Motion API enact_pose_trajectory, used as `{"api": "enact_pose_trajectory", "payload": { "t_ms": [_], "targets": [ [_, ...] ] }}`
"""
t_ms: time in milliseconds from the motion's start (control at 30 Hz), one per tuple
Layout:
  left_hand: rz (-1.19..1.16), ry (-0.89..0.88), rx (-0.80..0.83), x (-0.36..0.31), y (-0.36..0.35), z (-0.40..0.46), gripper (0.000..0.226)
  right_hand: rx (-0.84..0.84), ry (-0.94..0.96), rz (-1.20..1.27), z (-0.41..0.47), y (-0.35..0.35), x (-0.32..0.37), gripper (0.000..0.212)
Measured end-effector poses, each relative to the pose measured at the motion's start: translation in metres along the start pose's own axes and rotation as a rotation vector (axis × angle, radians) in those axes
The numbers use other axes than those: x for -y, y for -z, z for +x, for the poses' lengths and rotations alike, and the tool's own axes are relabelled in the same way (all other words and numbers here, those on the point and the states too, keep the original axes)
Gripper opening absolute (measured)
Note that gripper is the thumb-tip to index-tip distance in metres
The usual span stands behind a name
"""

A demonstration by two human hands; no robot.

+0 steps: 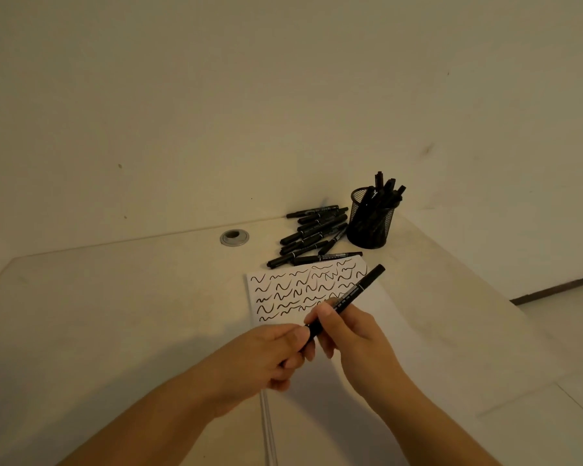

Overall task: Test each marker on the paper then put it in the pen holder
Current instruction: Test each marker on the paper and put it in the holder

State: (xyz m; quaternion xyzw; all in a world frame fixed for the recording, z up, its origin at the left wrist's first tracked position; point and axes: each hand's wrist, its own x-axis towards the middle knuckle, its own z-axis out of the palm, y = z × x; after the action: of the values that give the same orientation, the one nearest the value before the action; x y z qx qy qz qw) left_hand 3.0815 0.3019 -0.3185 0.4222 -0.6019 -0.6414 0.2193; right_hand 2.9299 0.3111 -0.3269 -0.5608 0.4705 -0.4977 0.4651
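From the head view, a black marker is gripped by the right hand above the scribbled paper, its lower end pinched by the left hand. Beyond the paper, loose markers are piled beside the pen holder on the bench.

I see a black marker held aslant above the paper, its far end pointing up and away. The white paper lies flat on the worktop, its upper part covered in rows of black squiggles. Just beyond it a heap of black markers lies flat, beside a black mesh pen holder standing upright with several markers inside.
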Motion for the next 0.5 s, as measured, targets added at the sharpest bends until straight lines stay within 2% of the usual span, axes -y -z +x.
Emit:
{"api": "enact_pose_trajectory", "payload": {
  "t_ms": [100, 167, 267, 333, 400, 500],
  "targets": [
    [0.392, -0.16, -0.273, -0.002, -0.013, 0.008, 0.035, -0.162, -0.059, 0.03, 0.002, -0.006, -0.004, 0.031],
    [0.594, -0.267, -0.397, -0.002, -0.019, 0.01, 0.03, -0.28, -0.111, 0.12, 0.008, -0.005, -0.003, 0.032],
    [0.874, -0.398, -0.472, 0.009, -0.017, 0.0, 0.028, -0.591, -0.153, 0.196, 0.029, 0.04, 0.006, 0.03],
    [0.89, -0.428, -0.457, 0.022, -0.006, -0.011, 0.033, -0.726, -0.099, 0.306, 0.035, 0.075, 0.015, 0.028],
    [0.843, -0.424, -0.443, 0.034, 0.009, -0.017, 0.031, -0.704, -0.024, 0.217, 0.035, 0.089, 0.014, 0.027],
    [0.855, -0.427, -0.455, 0.044, 0.024, -0.014, 0.045, -0.502, -0.009, 0.023, 0.036, 0.067, 0.005, 0.017]
  ]
}}
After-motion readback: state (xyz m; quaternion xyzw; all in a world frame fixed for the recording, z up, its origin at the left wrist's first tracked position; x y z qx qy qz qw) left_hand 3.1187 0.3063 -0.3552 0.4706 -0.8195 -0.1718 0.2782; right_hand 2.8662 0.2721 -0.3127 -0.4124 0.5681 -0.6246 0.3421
